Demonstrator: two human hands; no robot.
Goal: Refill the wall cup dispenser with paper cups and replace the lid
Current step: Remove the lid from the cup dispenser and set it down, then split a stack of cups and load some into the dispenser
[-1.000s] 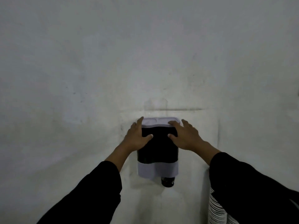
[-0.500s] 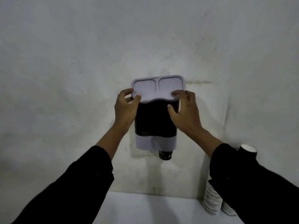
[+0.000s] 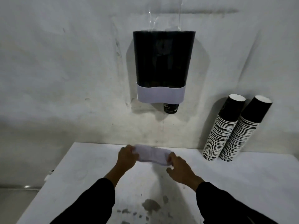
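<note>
The wall cup dispenser (image 3: 162,65) hangs on the wall, dark-bodied with a pale band at the bottom and its top uncovered. One black cup (image 3: 171,108) pokes out underneath. The pale lid (image 3: 152,155) is low over the white table, blurred by motion. My left hand (image 3: 127,155) grips its left end and my right hand (image 3: 178,167) holds its right end. Two tall stacks of black paper cups (image 3: 226,128) lean against the wall at the right, standing on the table.
The white table (image 3: 242,183) runs from the wall toward me, with dark stains (image 3: 151,205) near its front. Its left edge drops off to a dim floor. A strip of clear tape (image 3: 165,18) sticks to the wall above the dispenser.
The lid came off the dispenser top and both hands carried it down to just above the table. The view tilted downward, bringing the table and cup stacks into sight.
</note>
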